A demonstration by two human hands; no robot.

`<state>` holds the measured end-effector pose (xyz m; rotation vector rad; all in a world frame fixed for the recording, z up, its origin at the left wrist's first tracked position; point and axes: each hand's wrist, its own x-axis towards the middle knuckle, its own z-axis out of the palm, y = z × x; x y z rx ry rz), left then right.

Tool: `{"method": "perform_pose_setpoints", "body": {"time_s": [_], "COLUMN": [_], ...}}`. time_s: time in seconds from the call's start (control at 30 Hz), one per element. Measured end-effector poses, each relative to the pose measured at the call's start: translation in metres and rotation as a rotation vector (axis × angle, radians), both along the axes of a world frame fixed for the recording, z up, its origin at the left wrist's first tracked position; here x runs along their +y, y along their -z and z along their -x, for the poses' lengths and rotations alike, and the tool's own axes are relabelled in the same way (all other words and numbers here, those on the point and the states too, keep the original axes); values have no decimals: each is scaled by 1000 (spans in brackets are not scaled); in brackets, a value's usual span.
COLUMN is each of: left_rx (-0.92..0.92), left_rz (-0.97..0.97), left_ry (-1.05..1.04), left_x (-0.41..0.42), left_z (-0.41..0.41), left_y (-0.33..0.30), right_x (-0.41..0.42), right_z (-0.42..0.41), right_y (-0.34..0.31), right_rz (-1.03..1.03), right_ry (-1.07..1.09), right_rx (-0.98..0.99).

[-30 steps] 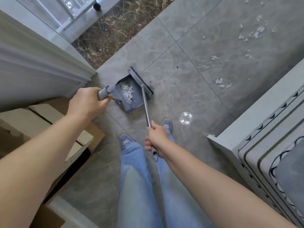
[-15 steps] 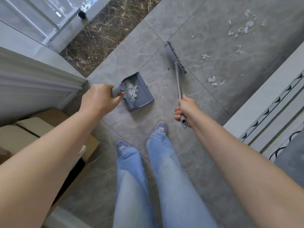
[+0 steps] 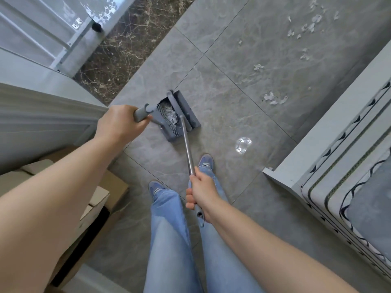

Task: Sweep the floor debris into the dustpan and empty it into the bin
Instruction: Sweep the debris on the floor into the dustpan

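My left hand (image 3: 120,123) grips the grey handle of the dustpan (image 3: 190,115), which rests on the grey tiled floor just ahead of my feet. White paper scraps (image 3: 171,117) lie inside the pan by its comb teeth. My right hand (image 3: 201,191) grips the metal pole of the broom (image 3: 186,134); the broom's head sits inside the pan's mouth. More white debris (image 3: 273,99) lies on the tiles to the right, with further bits (image 3: 309,26) farther off. No bin is visible.
Cardboard boxes (image 3: 101,187) stand at my left beside a pale wall panel (image 3: 42,115). A white bed frame with a mattress (image 3: 338,166) fills the right side. A dark marble strip (image 3: 127,39) and a glass door lie ahead left. A bright light spot (image 3: 243,144) shines on the floor.
The broom head, out on the tiles to the right half a second ago, has come back into the dustpan's mouth. The dustpan stays gripped in my left hand.
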<state>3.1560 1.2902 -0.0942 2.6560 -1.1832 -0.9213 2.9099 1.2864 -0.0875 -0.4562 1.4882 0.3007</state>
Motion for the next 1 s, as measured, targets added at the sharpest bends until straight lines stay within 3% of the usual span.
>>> {"method": "perform_pose_setpoints", "body": {"time_s": [0.17, 0.37, 0.57, 0.73, 1.0], "left_rx": [-50, -47, -53, -86, -60], "left_rz": [6, -17, -25, -2, 1], "left_ry": [76, 86, 61, 49, 142], "left_x": [6, 22, 28, 20, -19], "left_z": [-17, -9, 4, 14, 34], "left_y": [-21, -14, -4, -8, -14], "right_x": [-33, -74, -29, 17, -43], "right_z": [20, 21, -4, 12, 55], "right_y": [-13, 20, 39, 15, 3], "right_rz": [110, 124, 12, -32, 131], "right_ry": [-3, -7, -90, 8, 84], "right_rx": [-12, 26, 46, -50, -16]}}
